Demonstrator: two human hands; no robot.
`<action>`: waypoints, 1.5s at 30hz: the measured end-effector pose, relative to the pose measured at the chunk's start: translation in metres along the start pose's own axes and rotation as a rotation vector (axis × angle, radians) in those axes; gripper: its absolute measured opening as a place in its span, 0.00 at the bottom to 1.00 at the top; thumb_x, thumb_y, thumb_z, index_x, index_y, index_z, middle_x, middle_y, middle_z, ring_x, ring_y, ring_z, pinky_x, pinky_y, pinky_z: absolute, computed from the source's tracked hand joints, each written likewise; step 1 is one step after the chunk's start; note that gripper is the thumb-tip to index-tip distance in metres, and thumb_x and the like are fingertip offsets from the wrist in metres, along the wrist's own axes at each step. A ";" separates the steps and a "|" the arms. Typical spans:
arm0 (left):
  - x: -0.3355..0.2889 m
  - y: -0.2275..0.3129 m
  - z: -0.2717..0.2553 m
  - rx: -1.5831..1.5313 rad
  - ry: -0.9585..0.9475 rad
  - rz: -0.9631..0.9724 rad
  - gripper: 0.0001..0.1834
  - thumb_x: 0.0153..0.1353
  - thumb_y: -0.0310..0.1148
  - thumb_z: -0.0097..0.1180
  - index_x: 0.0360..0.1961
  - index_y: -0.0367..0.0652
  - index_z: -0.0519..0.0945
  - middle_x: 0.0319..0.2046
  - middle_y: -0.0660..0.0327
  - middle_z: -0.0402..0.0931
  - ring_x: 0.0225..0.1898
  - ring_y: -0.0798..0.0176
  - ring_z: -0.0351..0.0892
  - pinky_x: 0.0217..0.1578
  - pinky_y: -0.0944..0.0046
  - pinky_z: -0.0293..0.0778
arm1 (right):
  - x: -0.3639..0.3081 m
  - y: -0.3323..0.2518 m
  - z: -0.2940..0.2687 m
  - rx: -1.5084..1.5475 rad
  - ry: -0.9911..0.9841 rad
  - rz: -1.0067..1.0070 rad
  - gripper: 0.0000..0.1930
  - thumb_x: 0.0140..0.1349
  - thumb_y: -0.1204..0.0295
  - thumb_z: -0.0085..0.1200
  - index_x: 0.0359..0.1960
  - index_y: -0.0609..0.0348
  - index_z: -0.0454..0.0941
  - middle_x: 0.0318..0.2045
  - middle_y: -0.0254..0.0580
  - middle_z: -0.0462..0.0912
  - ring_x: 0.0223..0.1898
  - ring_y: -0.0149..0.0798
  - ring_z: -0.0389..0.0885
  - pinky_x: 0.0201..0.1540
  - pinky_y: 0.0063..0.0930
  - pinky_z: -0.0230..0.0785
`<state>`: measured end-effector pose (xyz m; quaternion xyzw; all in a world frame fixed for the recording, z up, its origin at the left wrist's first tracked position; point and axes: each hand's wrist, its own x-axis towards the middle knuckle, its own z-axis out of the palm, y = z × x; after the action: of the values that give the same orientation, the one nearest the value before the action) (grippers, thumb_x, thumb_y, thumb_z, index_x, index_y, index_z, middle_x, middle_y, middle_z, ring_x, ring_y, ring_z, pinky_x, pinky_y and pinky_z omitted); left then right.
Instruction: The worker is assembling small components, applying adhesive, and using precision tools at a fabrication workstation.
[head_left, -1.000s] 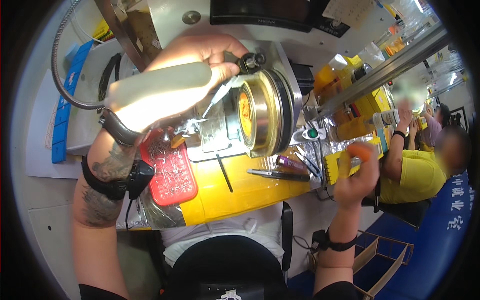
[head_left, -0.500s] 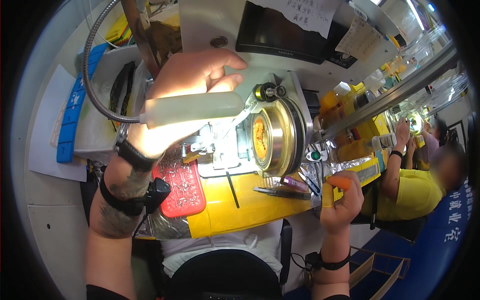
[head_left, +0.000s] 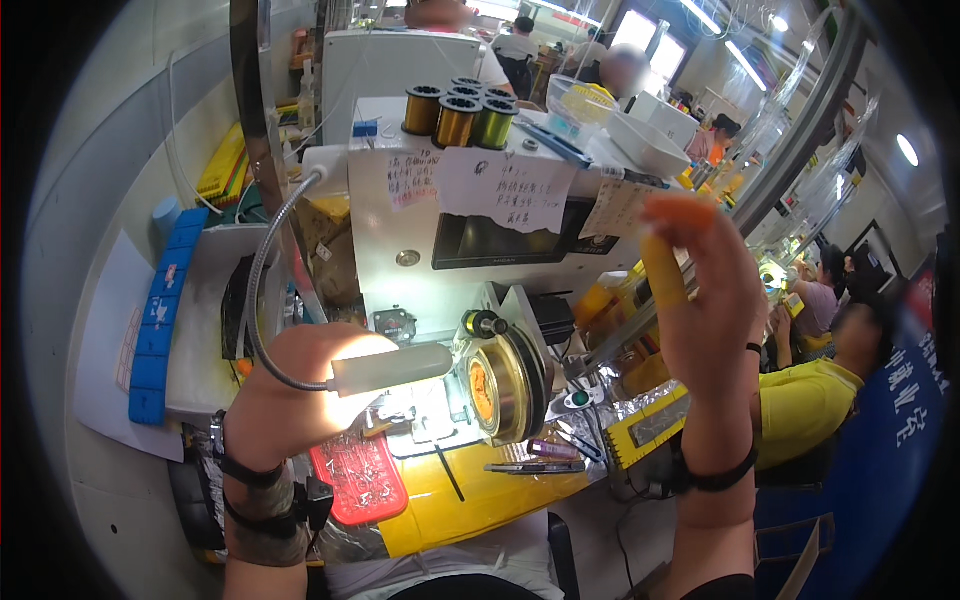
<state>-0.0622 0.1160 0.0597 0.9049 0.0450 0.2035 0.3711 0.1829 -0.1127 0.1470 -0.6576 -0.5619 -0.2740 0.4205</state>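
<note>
My left hand (head_left: pixel 310 392) is behind the glowing lamp head (head_left: pixel 392 371) on its bendy metal neck, beside the small bench machine. Glare and the lamp hide its fingers. My right hand (head_left: pixel 715 295) is raised at the right, with an orange cover on one finger and a yellow one on the thumb. Those two tips come together in a pinch; anything between them is too fine to make out. The machine carries a round metal drum (head_left: pixel 515 392) with an orange patch at its centre. A red tray (head_left: pixel 398 497) of small metal hooks lies near my left wrist.
On the yellow mat (head_left: pixel 450 520) lie a utility knife (head_left: pixel 535 467) and a purple tube (head_left: pixel 553 450). Several thread spools (head_left: pixel 458 122) stand on the machine housing. A slanted metal post (head_left: pixel 640 315) runs behind my right hand. A person in a yellow shirt (head_left: pixel 815 405) sits at the right.
My right hand has risen from beside the mat to the height of the paper notes, still pinched. My left hand has drawn back behind the lamp. The view has tilted upward.
</note>
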 end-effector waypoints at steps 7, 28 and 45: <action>-0.003 0.002 -0.004 0.038 -0.019 -0.048 0.16 0.55 0.28 0.69 0.46 0.39 0.85 0.37 0.49 0.85 0.37 0.44 0.86 0.39 0.55 0.80 | 0.063 -0.015 0.028 -0.344 -0.254 0.025 0.11 0.60 0.80 0.63 0.45 0.62 0.85 0.40 0.48 0.87 0.40 0.50 0.87 0.45 0.40 0.79; 0.000 -0.041 0.022 -0.119 0.084 0.132 0.22 0.54 0.26 0.71 0.51 0.38 0.82 0.42 0.51 0.85 0.44 0.49 0.85 0.48 0.56 0.79 | -0.102 -0.002 0.014 0.819 -0.030 0.382 0.17 0.79 0.65 0.49 0.63 0.59 0.67 0.32 0.60 0.86 0.15 0.33 0.76 0.17 0.20 0.70; 0.075 -0.034 0.051 0.146 0.033 0.248 0.10 0.66 0.31 0.64 0.45 0.38 0.82 0.22 0.54 0.77 0.21 0.55 0.75 0.26 0.58 0.71 | -0.036 0.031 0.042 0.415 -0.576 0.262 0.16 0.78 0.65 0.51 0.52 0.66 0.82 0.33 0.39 0.80 0.29 0.30 0.71 0.36 0.26 0.64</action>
<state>0.0295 0.1246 0.0289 0.9247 -0.0464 0.2588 0.2753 0.2005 -0.0956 0.0883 -0.6748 -0.6118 0.0978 0.4009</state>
